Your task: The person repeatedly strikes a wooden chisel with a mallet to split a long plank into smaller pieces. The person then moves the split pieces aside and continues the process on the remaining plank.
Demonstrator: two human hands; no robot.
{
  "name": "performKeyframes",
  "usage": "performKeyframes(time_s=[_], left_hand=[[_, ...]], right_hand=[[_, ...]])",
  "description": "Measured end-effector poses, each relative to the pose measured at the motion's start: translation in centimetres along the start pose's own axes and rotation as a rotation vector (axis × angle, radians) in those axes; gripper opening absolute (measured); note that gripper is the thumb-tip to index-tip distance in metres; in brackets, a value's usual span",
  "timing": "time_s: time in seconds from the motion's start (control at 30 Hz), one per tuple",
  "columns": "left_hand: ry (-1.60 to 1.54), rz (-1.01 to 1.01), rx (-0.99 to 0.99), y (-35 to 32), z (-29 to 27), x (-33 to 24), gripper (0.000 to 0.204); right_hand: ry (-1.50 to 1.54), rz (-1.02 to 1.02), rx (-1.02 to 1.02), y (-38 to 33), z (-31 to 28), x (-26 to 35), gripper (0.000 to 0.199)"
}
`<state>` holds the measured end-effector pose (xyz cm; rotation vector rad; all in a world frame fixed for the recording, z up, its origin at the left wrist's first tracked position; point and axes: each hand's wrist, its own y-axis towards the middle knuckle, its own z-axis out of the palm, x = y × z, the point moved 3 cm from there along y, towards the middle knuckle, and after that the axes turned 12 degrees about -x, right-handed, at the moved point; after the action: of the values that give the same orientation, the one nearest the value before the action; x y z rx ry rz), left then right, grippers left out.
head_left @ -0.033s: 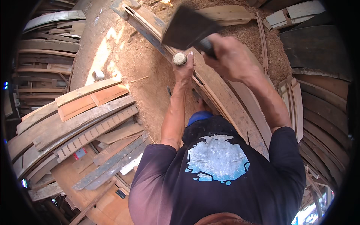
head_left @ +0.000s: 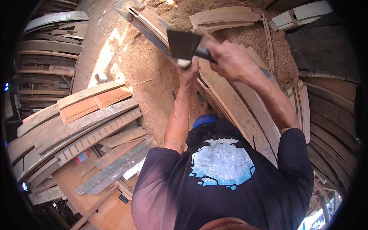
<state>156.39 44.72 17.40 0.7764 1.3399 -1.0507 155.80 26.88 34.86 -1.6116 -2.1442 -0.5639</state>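
Note:
My right hand (head_left: 232,59) is closed around the dark handle of a mallet-like striking tool with a broad, dark, blocky head (head_left: 184,44). That head is over my left hand (head_left: 188,73), just above the round pale butt of an upright handle (head_left: 184,63). My left fingers wrap this handle, thumb up along its side; it looks like a chisel handle, but its lower end is hidden under my hand. Beneath both hands runs a long wooden workpiece (head_left: 220,101) with a slotted edge, lying diagonally. Whether the head touches the butt, I cannot tell.
Stacked boards (head_left: 92,115) fill the left side, and dark planks (head_left: 326,103) the right. Wood shavings (head_left: 245,36) cover the ground beyond my right hand. A white cup-like object (head_left: 100,78) lies at left. Short boards (head_left: 226,17) rest at the far side.
My right hand has brought the mallet-like tool down and nearer, so its head now partly covers the handle's butt. My left hand stays in place.

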Motion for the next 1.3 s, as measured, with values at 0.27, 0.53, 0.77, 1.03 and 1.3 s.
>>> performKeyframes(time_s=[0.27,0.53,0.77,1.03,1.3], left_hand=[[0.011,-0.018,0.055,-0.2,-1.5,2.5,0.017],[0.269,0.398,0.158,-1.9,0.5,1.1,0.017],[0.335,0.588,0.463,-12.2,0.3,0.6,0.012],[0.657,1.032,1.095,-20.5,-2.7,7.2,0.008],[0.261,0.534,0.535,-8.1,2.2,-5.0,0.018]], right_hand=[[0.408,-0.146,-0.197,2.6,-3.9,2.9,0.023],[-0.165,-0.076,0.097,-1.1,1.5,-3.0,0.026],[0.759,0.321,-0.067,-6.8,0.1,-1.0,0.027],[0.74,0.321,-0.123,-8.8,-1.9,-1.3,0.036],[0.77,0.323,-0.278,-8.3,-2.1,-2.6,0.034]])
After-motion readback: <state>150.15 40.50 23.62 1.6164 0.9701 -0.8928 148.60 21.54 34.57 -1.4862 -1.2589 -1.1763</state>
